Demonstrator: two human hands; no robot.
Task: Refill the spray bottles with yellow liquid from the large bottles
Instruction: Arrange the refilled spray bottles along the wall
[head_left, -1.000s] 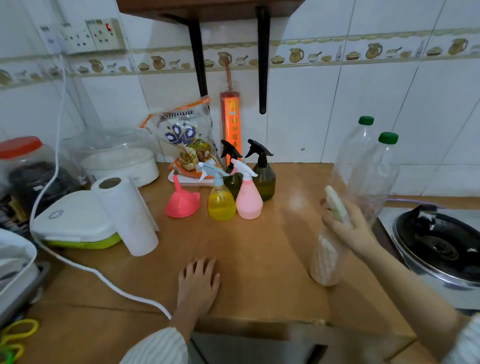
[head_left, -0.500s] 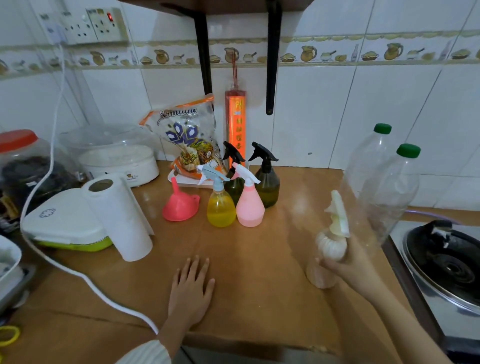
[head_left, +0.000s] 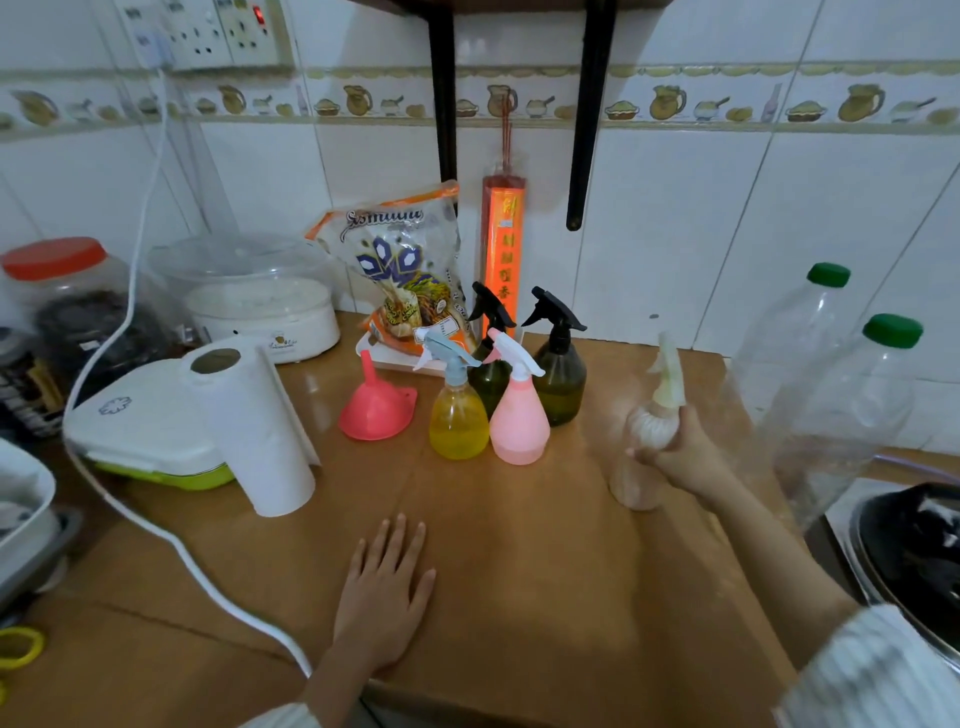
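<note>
You are at the very start, as far as I can judge: no cap is off, no sprayer head is unscrewed, and the funnel (head_left: 377, 410) sits mouth down on the surface (head_left: 519, 545), unused. All of the pouring is left.

Your right hand (head_left: 680, 452) has its grip closed round the neck of a pale spray bottle (head_left: 649, 431), just under its cream trigger head, holding it near the right side of the surface. Its body is motion-blurred, so I cannot tell whether it stands on the surface or hangs just above it, nor what is inside. Your left hand (head_left: 384, 592) lies flat on the surface at the near edge, fingers spread, holding nothing.

The other 4 spray bottles stand in a tight cluster toward the back, just right of the funnel:
- a yellow bottle (head_left: 458, 426) with a blue head; its tinted body hides the level
- a pink bottle (head_left: 519, 431) with a white head, touching the yellow one; contents hidden by the coloured plastic
- 2 dark green bottles (head_left: 558, 384) with black heads behind them; levels unreadable

The 2 large bottles (head_left: 852, 415) stand at the far right, green caps on. Both look clear, and I can make out no yellow liquid in them from here; blur leaves the lower parts uncertain, so check them before you unscrew anything.
</note>
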